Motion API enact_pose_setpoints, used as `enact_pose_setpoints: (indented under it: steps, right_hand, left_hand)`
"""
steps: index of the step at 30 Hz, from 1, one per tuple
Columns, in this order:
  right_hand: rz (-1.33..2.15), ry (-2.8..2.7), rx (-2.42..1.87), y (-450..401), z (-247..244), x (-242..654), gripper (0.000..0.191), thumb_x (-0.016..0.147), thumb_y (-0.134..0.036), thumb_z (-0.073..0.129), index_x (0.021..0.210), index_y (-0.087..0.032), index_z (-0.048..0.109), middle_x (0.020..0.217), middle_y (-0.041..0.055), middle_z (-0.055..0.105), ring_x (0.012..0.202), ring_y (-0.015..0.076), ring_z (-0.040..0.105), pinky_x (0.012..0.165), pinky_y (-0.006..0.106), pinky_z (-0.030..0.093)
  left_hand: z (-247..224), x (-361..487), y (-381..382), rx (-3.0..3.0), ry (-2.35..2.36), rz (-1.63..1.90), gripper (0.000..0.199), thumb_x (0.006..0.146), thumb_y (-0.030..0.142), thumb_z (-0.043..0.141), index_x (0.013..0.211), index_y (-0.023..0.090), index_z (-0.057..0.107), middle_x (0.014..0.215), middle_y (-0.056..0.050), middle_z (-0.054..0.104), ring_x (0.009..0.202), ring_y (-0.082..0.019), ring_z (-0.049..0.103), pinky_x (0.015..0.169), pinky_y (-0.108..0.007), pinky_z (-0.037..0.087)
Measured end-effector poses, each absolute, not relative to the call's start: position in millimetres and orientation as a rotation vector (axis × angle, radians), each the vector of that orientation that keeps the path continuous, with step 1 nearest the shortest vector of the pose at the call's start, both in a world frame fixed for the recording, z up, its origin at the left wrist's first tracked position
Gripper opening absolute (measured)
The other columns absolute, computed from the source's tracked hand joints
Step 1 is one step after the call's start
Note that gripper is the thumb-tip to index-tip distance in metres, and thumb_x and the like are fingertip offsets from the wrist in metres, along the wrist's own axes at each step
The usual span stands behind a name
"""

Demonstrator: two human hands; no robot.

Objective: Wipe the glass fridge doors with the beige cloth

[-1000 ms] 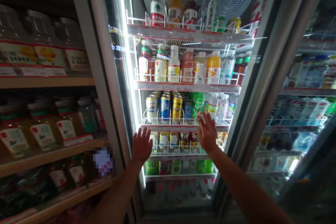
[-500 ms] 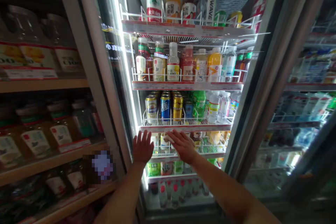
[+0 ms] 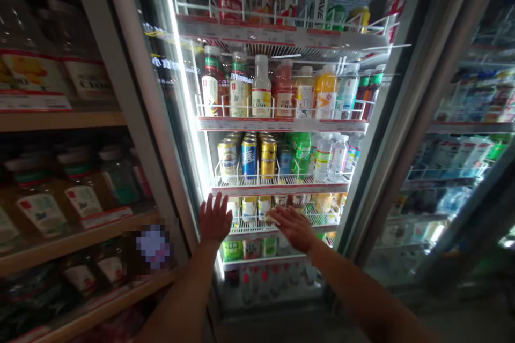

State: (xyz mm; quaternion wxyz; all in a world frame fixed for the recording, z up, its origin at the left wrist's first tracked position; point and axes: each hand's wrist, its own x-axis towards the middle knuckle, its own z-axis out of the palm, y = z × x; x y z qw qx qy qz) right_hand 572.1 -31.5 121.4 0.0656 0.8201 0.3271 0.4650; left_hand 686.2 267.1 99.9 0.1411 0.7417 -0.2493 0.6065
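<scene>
My left hand (image 3: pixel 215 220) lies flat against the glass door (image 3: pixel 179 75) of a lit drinks cooler, fingers spread and holding nothing. My right hand (image 3: pixel 292 228) presses on the same glass a little further right, fingers together over a small white cloth or tissue (image 3: pixel 270 217). Its material is hard to tell. Both hands are level with a low wire shelf of small bottles or cans (image 3: pixel 257 208). Just above them stands a row of beer and soft-drink cans (image 3: pixel 249 158).
Plastic and juice bottles fill the cooler's upper wire shelves (image 3: pixel 261 86). To the left, wooden shelves (image 3: pixel 60 120) hold large labelled jars. A second glass cooler door (image 3: pixel 462 128) stands to the right, with a metal frame between the doors.
My right hand has moved down and left across the glass with the white cloth. My left hand stays nearly in place. The view has tilted slightly, shifting the shelves upward.
</scene>
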Motion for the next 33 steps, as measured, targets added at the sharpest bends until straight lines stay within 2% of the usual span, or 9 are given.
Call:
enact_pose_setpoints:
  steps: [4, 7, 9, 12, 16, 22, 26, 30, 33]
  right_hand:
    - [1.379, 0.963, 2.434, -57.5, 121.6, 559.2, 0.040, 0.104, -0.015, 0.046, 0.136, -0.031, 0.064, 0.144, -0.0065, 0.062, 0.141, 0.0110, 0.050, 0.125, 0.030, 0.025]
    - [1.502, 0.738, 2.474, -79.6, 142.2, 557.0, 0.042, 0.102, -0.012, 0.047, 0.137, -0.028, 0.063, 0.147, -0.0015, 0.060, 0.149, 0.0152, 0.040, 0.130, 0.038, 0.012]
    - [1.590, 0.566, 2.496, -92.0, 146.4, 554.3, 0.039, 0.100, -0.011, 0.049, 0.133, -0.023, 0.065, 0.149, 0.0042, 0.058, 0.154, 0.0189, 0.031, 0.130, 0.043, 0.010]
    - [1.653, 0.412, 2.517, -104.3, 123.8, 544.3, 0.034, 0.100, -0.010, 0.050, 0.127, -0.019, 0.068, 0.148, 0.0080, 0.059, 0.157, 0.0189, 0.022, 0.129, 0.042, 0.018]
    - [1.605, 0.390, 2.591, -122.1, 89.7, 534.9, 0.042, 0.098, -0.007, 0.047, 0.134, -0.021, 0.065, 0.149, 0.0084, 0.058, 0.155, 0.0182, 0.026, 0.124, 0.041, 0.031]
    - [2.094, -0.088, 2.598, -166.5, 134.4, 550.0, 0.054, 0.101, -0.014, 0.039, 0.154, -0.020, 0.043, 0.164, 0.0152, 0.035, 0.157, 0.0293, 0.022, 0.123, 0.060, 0.031]
    - [2.147, -0.161, 2.668, -168.5, 133.7, 547.1, 0.058, 0.102, -0.015, 0.033, 0.159, -0.023, 0.034, 0.165, 0.0157, 0.031, 0.155, 0.0295, 0.027, 0.120, 0.060, 0.037]
    - [2.142, -0.113, 2.699, -167.4, 132.9, 548.1, 0.056, 0.100, -0.015, 0.033, 0.156, -0.020, 0.037, 0.164, 0.0179, 0.033, 0.154, 0.0310, 0.029, 0.118, 0.061, 0.041]
    - [2.186, -0.072, 2.658, -175.4, 173.2, 560.4, 0.053, 0.100, -0.014, 0.032, 0.153, -0.018, 0.042, 0.165, 0.0165, 0.031, 0.157, 0.0303, 0.021, 0.123, 0.063, 0.032]
  left_hand:
    - [96.9, 688.5, 268.4, 2.146, -0.700, 1.712, 0.062, 0.100, 0.029, 0.053, 0.160, 0.027, 0.036, 0.155, -0.011, 0.049, 0.154, -0.032, 0.025, 0.126, -0.057, 0.019]
    - [96.2, 689.8, 268.7, 2.159, -0.684, 1.670, 0.060, 0.100, 0.031, 0.053, 0.158, 0.025, 0.040, 0.153, -0.013, 0.051, 0.153, -0.033, 0.027, 0.125, -0.058, 0.019]
    - [96.8, 690.1, 267.9, 2.172, -0.668, 1.670, 0.060, 0.100, 0.032, 0.052, 0.158, 0.026, 0.039, 0.155, -0.012, 0.049, 0.153, -0.033, 0.028, 0.125, -0.058, 0.020]
    - [98.7, 690.2, 266.1, 2.164, -0.652, 1.680, 0.058, 0.101, 0.034, 0.049, 0.158, 0.028, 0.039, 0.157, -0.010, 0.047, 0.153, -0.034, 0.027, 0.123, -0.059, 0.023]
    - [102.5, 689.4, 264.7, 2.139, -0.672, 1.743, 0.056, 0.101, 0.032, 0.050, 0.155, 0.022, 0.043, 0.152, -0.015, 0.052, 0.153, -0.035, 0.028, 0.122, -0.057, 0.023]
    - [110.3, 683.3, 263.3, 2.140, -0.722, 1.872, 0.067, 0.101, 0.029, 0.049, 0.163, 0.023, 0.025, 0.161, -0.014, 0.040, 0.156, -0.032, 0.019, 0.122, -0.054, 0.025]
    - [112.7, 681.2, 261.4, 2.123, -0.727, 1.889, 0.070, 0.100, 0.027, 0.051, 0.164, 0.023, 0.023, 0.161, -0.013, 0.039, 0.156, -0.032, 0.019, 0.123, -0.054, 0.025]
    - [112.2, 681.6, 261.3, 2.117, -0.710, 1.894, 0.071, 0.100, 0.028, 0.051, 0.164, 0.027, 0.021, 0.162, -0.009, 0.038, 0.156, -0.031, 0.021, 0.123, -0.054, 0.026]
    - [111.1, 682.1, 262.0, 2.124, -0.705, 1.874, 0.072, 0.100, 0.028, 0.050, 0.165, 0.029, 0.019, 0.165, -0.005, 0.033, 0.156, -0.029, 0.021, 0.125, -0.053, 0.024]
